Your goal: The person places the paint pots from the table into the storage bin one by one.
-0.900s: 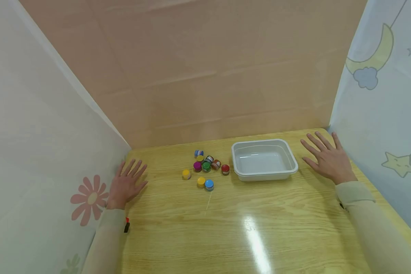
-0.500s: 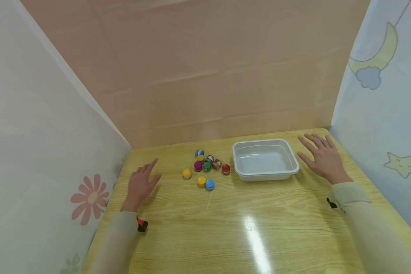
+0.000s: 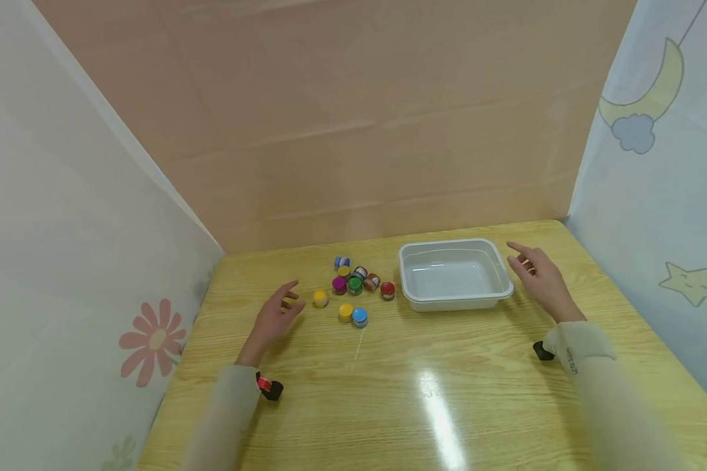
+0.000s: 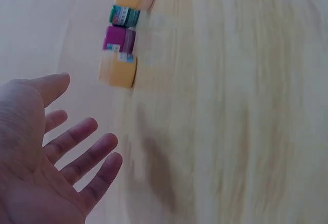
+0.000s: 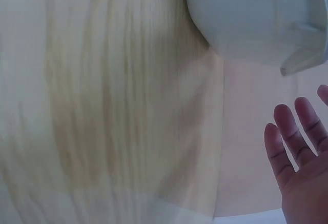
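My left hand [image 3: 275,318] hovers over the table just left of a yellow-lidded jar [image 3: 321,299], its fingers relaxed and holding nothing. In the left wrist view the left hand [image 4: 46,157] has its fingers spread apart from the jars. Small paint jars lie in a loose cluster: a purple one [image 3: 339,285], a green one [image 3: 355,286], a red one [image 3: 387,290] and a light blue one [image 3: 360,317] among several. To the right stands a white plastic tray [image 3: 456,303]. Beside its right rim is my right hand [image 3: 541,281], fingers loosely bent, with nothing in it.
The wooden table [image 3: 483,386] meets a tan backdrop [image 3: 359,131] behind. Pale printed panels rise on either side, the left panel [image 3: 82,261] with a flower and the right panel [image 3: 642,196] with a moon and star.
My left hand has moved right from the table's left side toward the jars. My right hand has shifted left toward the tray, its spread fingers now bent. Jars and tray have stayed put.
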A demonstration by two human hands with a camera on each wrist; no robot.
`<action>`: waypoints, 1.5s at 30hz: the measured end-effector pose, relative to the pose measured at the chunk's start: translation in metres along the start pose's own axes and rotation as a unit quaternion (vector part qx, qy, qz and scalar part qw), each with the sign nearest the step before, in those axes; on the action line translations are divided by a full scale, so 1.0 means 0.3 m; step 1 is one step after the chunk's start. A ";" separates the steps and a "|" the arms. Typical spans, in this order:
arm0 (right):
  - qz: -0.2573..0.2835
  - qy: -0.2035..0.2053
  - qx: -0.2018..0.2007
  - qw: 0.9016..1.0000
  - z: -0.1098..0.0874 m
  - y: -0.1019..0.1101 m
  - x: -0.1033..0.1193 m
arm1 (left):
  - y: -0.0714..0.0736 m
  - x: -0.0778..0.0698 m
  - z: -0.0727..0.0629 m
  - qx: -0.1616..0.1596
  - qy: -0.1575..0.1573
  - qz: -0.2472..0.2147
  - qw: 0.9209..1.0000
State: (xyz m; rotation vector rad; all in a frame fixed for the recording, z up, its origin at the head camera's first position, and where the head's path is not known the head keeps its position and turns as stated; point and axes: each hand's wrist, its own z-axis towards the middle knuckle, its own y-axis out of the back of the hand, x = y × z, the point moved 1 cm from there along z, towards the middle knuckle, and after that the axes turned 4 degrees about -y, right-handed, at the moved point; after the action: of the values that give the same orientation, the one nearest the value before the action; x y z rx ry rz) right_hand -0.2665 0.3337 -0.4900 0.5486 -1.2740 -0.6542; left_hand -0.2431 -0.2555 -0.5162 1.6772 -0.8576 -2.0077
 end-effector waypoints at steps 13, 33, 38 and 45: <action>0.069 -0.031 0.023 0.997 -0.031 -0.062 -0.030 | -0.079 -0.012 0.033 -0.002 0.006 -0.033 0.999; 0.119 -0.021 0.003 0.993 -0.045 -0.093 -0.040 | -0.147 -0.032 0.078 -0.049 0.037 -0.003 0.998; 0.127 -0.020 -0.004 0.992 -0.046 -0.097 -0.049 | -0.161 -0.028 0.085 -0.056 0.046 -0.003 0.997; 0.127 -0.021 -0.003 0.992 -0.037 -0.102 -0.058 | -0.171 -0.014 0.080 -0.070 0.045 0.004 0.997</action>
State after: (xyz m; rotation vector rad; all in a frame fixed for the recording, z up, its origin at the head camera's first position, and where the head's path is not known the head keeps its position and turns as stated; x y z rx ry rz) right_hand -0.2628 0.3248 -0.5255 0.3607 -1.3544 -0.4581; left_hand -0.2609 -0.2099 -0.5450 1.6697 -0.6756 -1.9236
